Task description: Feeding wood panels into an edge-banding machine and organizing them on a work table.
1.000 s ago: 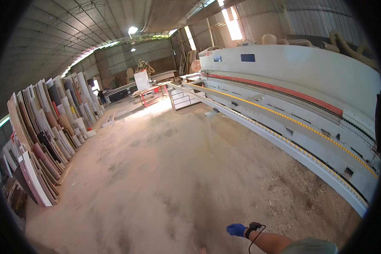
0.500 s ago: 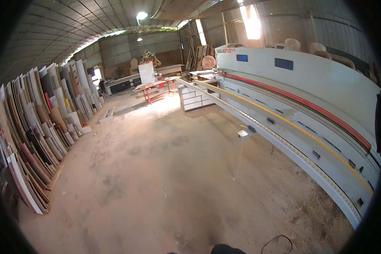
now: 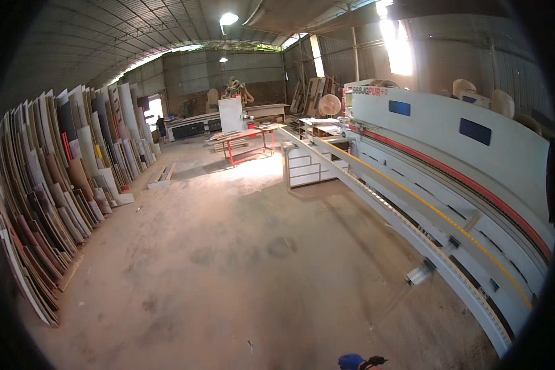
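Neither of my hands can be made out for certain. At the lower edge a small blue and black shape (image 3: 359,362) shows, cut off by the picture; I cannot tell whether it is a gloved hand or a shoe. Nearest to it is the dusty concrete floor (image 3: 228,277). To the right runs a long white machine (image 3: 431,120) with a red strip along it and two dark blue windows. A pale rail (image 3: 382,200) with rows of yellow rollers lies along its near side, and a small metal bracket (image 3: 420,271) sticks out over the floor.
Many upright boards (image 3: 61,185) lean in a row along the left. Farther off stand a red-framed table (image 3: 250,137), a white slotted rack (image 3: 308,168) and a round fan (image 3: 330,105). A person (image 3: 161,128) is at the far left. Wood strips (image 3: 162,177) lie on the floor.
The view has turned left and moved forward, so the machine and table sit farther right. The dark shape at the lower edge gives way to a blue and black one.
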The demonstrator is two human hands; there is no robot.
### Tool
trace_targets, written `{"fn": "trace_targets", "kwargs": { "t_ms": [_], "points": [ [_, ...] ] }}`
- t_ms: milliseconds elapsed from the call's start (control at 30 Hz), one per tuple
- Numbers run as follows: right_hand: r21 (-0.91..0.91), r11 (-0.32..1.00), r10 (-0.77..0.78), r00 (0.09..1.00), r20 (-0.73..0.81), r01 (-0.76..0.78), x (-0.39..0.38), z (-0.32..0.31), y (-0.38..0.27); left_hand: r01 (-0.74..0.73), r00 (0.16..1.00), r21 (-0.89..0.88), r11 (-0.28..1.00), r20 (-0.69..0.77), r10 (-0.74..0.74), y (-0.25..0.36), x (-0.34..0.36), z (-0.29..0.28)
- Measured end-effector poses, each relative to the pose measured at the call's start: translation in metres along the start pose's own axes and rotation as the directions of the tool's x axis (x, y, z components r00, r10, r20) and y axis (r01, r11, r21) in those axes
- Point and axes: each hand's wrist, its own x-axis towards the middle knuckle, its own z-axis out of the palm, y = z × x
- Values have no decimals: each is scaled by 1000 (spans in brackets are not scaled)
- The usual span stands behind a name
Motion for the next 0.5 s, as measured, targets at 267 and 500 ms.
{"fn": "trace_targets", "kwargs": {
  "t_ms": [267, 500],
  "points": [
    [-903, -386, -51, 974, 222, 186, 260, 7, -255, -35, 999, 65, 997, 42, 33, 63, 299, -182],
    [-865, 337, 180, 927, -328, -372, 270, 88, -388, -153, 988, 347, 925, 42, 147, 108, 555, -363]
  ]
}}
